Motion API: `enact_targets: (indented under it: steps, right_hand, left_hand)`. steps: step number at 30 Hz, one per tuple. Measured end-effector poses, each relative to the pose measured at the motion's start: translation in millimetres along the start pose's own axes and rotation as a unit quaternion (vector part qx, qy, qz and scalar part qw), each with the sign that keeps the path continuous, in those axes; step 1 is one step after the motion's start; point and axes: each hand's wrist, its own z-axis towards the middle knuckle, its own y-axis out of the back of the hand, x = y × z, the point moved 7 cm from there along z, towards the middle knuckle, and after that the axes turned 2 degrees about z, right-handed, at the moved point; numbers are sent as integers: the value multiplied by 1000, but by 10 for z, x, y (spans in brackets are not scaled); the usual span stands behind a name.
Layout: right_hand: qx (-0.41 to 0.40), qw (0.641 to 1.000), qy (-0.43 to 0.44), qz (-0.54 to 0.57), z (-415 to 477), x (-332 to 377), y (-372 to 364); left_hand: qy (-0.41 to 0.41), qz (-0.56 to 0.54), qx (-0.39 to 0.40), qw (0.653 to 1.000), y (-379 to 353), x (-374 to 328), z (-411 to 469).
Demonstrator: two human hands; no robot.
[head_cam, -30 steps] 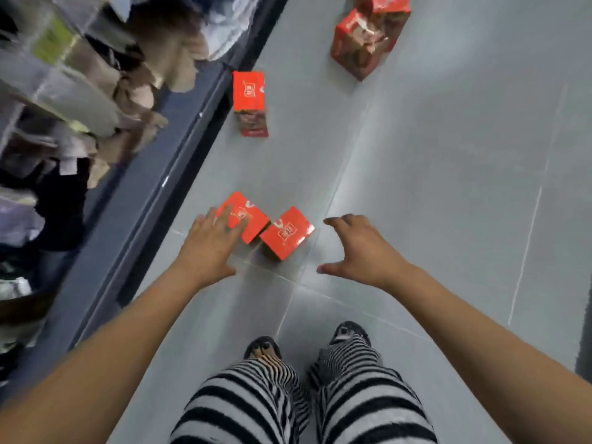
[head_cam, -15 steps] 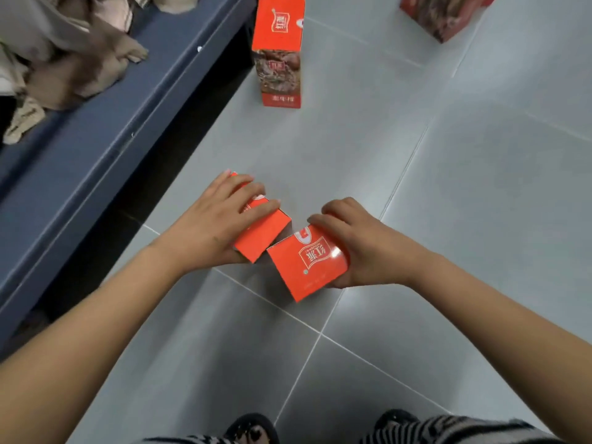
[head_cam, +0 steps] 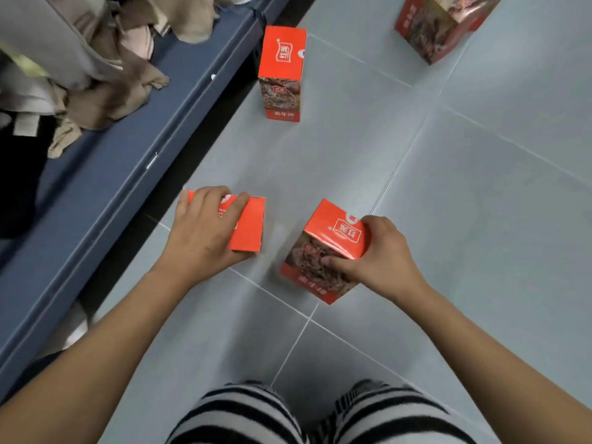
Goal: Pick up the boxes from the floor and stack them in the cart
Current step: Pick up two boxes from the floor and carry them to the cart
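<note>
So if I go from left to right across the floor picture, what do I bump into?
Clothes → blue shelf → left hand on a box → right hand holding a box → far box at the top right.

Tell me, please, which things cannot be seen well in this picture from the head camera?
- The cart: not in the head view at all.
- The far box: cut off by the top edge.
- The box under the left hand: its top is partly covered by the fingers.
- The box in the right hand: whether it is off the floor cannot be told.
- Small print on the standing box: too small.
</note>
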Motion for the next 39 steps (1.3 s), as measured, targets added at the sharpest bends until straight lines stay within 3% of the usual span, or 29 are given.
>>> enact_targets:
  steps: [10, 16, 24, 29, 35, 39]
  right_hand:
    - [54, 998, -36, 19, -1202, 1717, 1557]
    - [95, 993, 63, -2, -2107, 3135, 2386]
    - [170, 958, 220, -63, -3136, 4416, 2900]
    - [233, 914, 321, -81, -3822, 4931, 2847]
    - [308, 854, 407, -100, -4788, 5550, 2455]
    - [386, 786, 467, -126, -5785, 5884, 1944]
  left_hand:
    - [83, -50, 17, 995, 2651, -144, -811]
    - [135, -44, 14, 990, 4313, -153, -1534]
    - [254, -2, -45, 966, 5825, -327, -2848]
    - [390, -15, -67, 918, 6346, -627, -4025]
    - [560, -19, -69, 826, 6696, -1030, -5538]
    - [667, -19, -87, 739, 6788, -1475, -6821]
